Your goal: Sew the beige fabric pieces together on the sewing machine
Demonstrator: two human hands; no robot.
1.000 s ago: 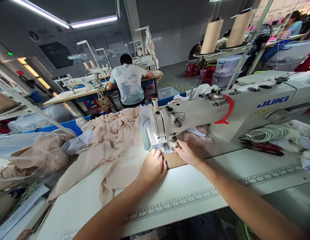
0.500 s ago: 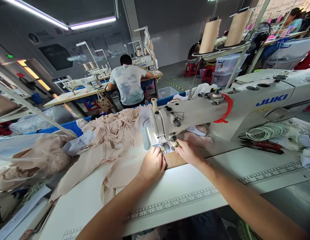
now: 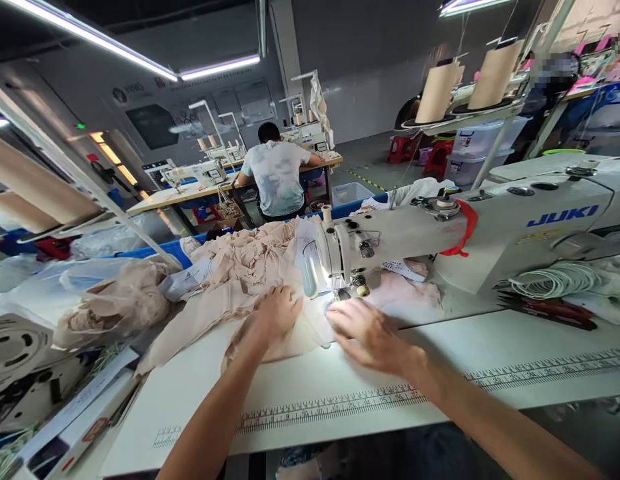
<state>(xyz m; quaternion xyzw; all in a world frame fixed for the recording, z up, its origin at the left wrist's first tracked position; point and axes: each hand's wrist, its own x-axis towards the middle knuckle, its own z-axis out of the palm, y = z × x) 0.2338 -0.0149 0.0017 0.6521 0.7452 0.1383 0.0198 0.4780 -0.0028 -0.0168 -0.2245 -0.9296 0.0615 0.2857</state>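
Observation:
My left hand point(image 3: 277, 317) lies on the sheer beige fabric point(image 3: 257, 250) left of the sewing machine's needle area, fingers stretched out over it. In front of the sewing machine's head point(image 3: 335, 250), my right hand point(image 3: 365, 330) is laid palm down, fingers extended leftward onto a thin pale piece of the same fabric point(image 3: 310, 327). Both hands rest on the cloth without a visible grip. The needle tip and presser foot are partly hidden by glare and my right fingers. More beige fabric is heaped behind and left of the head.
Red-handled scissors point(image 3: 555, 310) and a pale green cord coil point(image 3: 557, 280) lie right, beside the machine. Printed rulers point(image 3: 330, 403) run along the table's front. Left is a clear bag of fabric point(image 3: 115, 300). Thread cones point(image 3: 437, 92) stand above; a person point(image 3: 275, 170) works ahead.
My left hand has moved left from the needle area onto the fabric. My right hand has come down from beside the presser foot to the cloth, which now covers the brown plate.

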